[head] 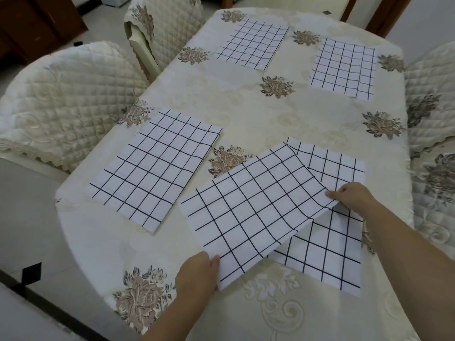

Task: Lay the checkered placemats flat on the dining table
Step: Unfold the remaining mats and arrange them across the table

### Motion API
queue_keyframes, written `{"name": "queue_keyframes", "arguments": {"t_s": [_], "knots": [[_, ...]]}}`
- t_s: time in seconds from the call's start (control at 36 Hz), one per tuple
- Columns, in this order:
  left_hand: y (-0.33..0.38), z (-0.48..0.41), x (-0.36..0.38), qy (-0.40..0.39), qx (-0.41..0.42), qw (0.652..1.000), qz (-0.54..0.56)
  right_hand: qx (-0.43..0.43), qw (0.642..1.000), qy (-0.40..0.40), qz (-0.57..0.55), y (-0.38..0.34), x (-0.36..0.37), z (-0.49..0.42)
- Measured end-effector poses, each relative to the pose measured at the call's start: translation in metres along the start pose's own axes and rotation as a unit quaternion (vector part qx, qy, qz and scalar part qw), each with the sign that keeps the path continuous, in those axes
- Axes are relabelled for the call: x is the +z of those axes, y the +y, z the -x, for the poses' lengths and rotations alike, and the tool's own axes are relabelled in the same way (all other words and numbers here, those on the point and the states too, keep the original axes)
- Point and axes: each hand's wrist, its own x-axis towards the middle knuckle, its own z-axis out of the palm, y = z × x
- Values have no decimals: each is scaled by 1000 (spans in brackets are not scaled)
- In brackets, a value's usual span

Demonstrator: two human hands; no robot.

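The held placemat [248, 207] is in the lower middle of the frame, and it is not flat yet. It bends up on its right side and lies across a second placemat [327, 262], which is flat at the lower right. I think this is the step of putting down one of the last mats. Next, it needs its own bare spot on the table [258, 114], maybe the near part at the bottom of the frame, so that it does not sit on the one below. Then both ends must go down and the bend must be smoothed out.

The held placemat stretches between the two hands. The left hand [197, 269] is at its near corner, low in the frame, and pinches it with the thumb on top. The right hand [349, 195] is at its right edge, right of the middle, and pinches it with curled fingers, holding that side up.

Three more lie flat: a left mat [152, 168], a top mat [251, 43] and an upper right mat [342, 67]. The table has a cream cloth with brown flowers. A padded chair [61, 99] stands at the left, and others stand at the top and right.
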Motion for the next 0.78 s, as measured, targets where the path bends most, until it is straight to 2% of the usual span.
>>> {"name": "queue_keyframes", "arguments": {"t_s": [0.08, 0.17, 0.22, 0.28, 0.36, 0.42, 0.53, 0.64, 0.69, 0.78], "knots": [[1, 1, -6, 34, 26, 995, -90, 2, 1000, 17, -10, 2, 2, -4], [5, 1, -12, 76, 53, 986, -137, 17, 999, 44, -10, 4, 4, -7], [14, 0, -17, 112, 95, 975, -169, 31, 995, 97, -15, 3, 5, -5], [27, 1, -22, 153, 183, 952, -190, 35, 984, 175, 9, -2, 9, 3], [44, 1, -7, 229, 359, 889, -169, -60, 955, 276, 93, -17, 26, 20], [53, 1, 7, 196, 434, 863, -169, -161, 932, 304, 115, -28, 45, 36], [62, -2, 26, 62, 460, 844, -268, -295, 897, 301, 130, -42, 87, 68], [58, -3, 32, 38, 443, 846, -295, -382, 870, 271, 154, -41, 127, 87], [53, -4, 34, 52, 438, 847, -298, -376, 877, 242, 176, -39, 140, 93], [50, -7, 36, 43, 434, 845, -308, -310, 924, 150, 164, -32, 139, 93]]}}
